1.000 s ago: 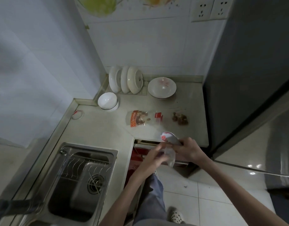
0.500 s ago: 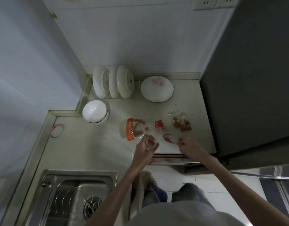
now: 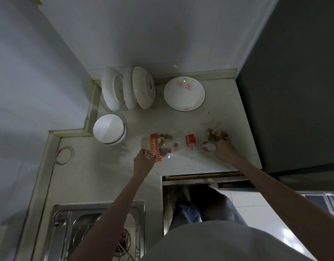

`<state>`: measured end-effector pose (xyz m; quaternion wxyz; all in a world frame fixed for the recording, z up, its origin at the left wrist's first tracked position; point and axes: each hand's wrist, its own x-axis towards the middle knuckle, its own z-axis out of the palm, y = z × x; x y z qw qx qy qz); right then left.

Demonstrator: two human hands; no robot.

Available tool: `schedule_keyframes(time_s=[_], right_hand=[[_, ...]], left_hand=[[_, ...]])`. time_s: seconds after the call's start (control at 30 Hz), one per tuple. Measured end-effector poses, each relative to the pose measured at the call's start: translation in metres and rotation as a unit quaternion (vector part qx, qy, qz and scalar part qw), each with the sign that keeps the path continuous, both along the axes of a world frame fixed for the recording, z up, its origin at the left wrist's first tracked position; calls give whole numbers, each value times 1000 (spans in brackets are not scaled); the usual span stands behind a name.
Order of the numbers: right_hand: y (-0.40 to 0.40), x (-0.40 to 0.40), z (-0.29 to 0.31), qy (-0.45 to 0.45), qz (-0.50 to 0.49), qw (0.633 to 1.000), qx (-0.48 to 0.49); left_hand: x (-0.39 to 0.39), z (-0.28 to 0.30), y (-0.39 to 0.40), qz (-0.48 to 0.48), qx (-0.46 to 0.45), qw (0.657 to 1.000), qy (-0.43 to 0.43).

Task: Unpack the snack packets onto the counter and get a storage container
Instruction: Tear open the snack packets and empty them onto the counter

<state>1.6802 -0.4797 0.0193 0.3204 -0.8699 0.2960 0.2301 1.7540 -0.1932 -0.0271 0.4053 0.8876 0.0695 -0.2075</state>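
Left hand [image 3: 143,160]: my fingers pinch the orange-banded packet [image 3: 158,146]; ease it flat.
Right hand [image 3: 223,151]: curled over the red-and-white packet [image 3: 207,146]; let go beside the loose snacks [image 3: 217,135].

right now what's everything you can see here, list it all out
plates in rack: three, white, upright at the back of the counter
patterned bowl: one, white with pink marks, right of the rack
plain bowl: one, white, counter's left corner
orange-banded packet: one, clear, brown snacks inside, mid counter
red-labelled packet: one, clear, right of it
loose brown snacks: one pile, far right
red-and-white packet: one, at the right hand
ring: one, pale with red, left counter
sink: one, steel, bottom left
left hand: grip pinching a small clear packet
right hand: on the red-and-white packet, grip unclear
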Motion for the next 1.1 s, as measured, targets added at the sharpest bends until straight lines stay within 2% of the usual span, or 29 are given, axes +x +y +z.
schedule_keyframes(time_s=[0.27, 0.43, 0.6, 0.67, 0.87, 1.1], right_hand=[[18, 32, -22, -41, 20, 999, 5], [25, 48, -35, -98, 20, 993, 62], [25, 67, -52, -128, 68, 987, 74], [26, 74, -56, -129, 83, 985, 72], [37, 85, -73, -114, 95, 976, 157], [40, 97, -72, -99, 110, 975, 166]], left_hand=[[28, -8, -10, 28, -26, 999, 39], [43, -19, -20, 41, -52, 996, 61], [58, -22, -25, 27, -77, 993, 86], [65, -25, -27, 32, -80, 991, 99], [78, -37, -34, 58, -69, 990, 106], [85, -48, -31, 63, -32, 991, 112]])
